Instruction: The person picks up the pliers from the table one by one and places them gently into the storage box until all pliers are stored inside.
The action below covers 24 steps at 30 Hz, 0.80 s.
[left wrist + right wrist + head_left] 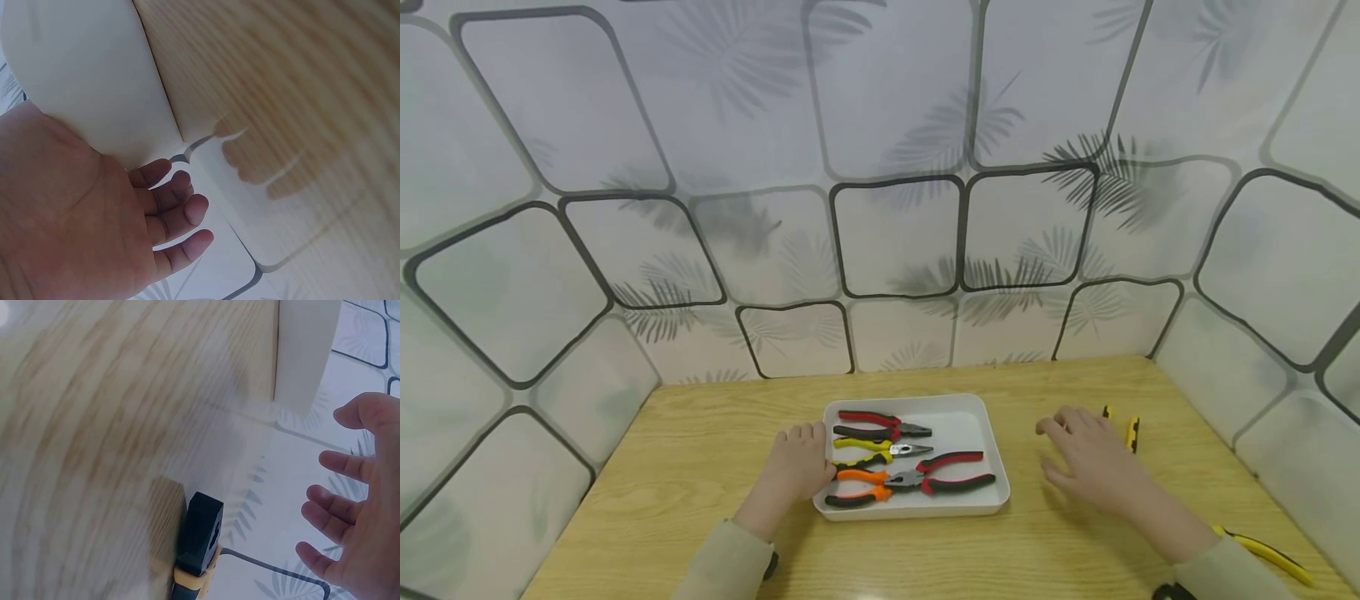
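My left hand [801, 462] is at the left end of a white tray [988, 417], its thumb side over the rim. The left wrist view has its palm against the tray's outer wall, fingers loosely bent; the thumb is hidden. Inside the tray lie several pliers: red-and-black pliers [883, 427] at the back, yellow-and-black long-nose pliers [880, 450], orange-and-black pliers [861, 492], and more red-and-black pliers [958, 475] at front right. Holding nothing, my right hand [1093, 458] hovers right of the tray, fingers spread and slightly bent. A yellow-and-black tool [1132, 433] is partly hidden behind it.
A yellow curved handle [1273, 557] lies at the right front, partly behind the right sleeve. The wooden table [700, 433] is enclosed at the back and sides by patterned panels [895, 242]. In the right wrist view, a black-headed tool [200, 534] with yellow parts stands out.
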Available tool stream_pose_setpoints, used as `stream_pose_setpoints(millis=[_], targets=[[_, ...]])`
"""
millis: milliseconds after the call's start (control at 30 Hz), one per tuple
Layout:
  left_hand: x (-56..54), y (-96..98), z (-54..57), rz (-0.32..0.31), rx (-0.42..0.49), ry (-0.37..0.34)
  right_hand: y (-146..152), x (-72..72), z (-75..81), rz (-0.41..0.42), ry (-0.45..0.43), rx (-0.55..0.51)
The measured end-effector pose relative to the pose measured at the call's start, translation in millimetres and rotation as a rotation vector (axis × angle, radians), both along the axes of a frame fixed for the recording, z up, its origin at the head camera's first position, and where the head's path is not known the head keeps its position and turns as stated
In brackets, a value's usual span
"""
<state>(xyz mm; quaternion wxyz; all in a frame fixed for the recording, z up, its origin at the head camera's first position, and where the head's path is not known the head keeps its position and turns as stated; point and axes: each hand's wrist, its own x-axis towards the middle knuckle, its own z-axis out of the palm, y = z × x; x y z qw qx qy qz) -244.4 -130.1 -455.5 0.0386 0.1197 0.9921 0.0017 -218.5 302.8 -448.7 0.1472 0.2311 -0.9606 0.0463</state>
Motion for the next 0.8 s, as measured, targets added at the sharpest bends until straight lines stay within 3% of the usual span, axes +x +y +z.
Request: stream_pose_setpoints(millis=[800], targets=[[-0.3,0.1,-0.9,-0.003,-0.005,-0.001,23.1,10.7,-8.6,-0.011,0.048,-0.021]])
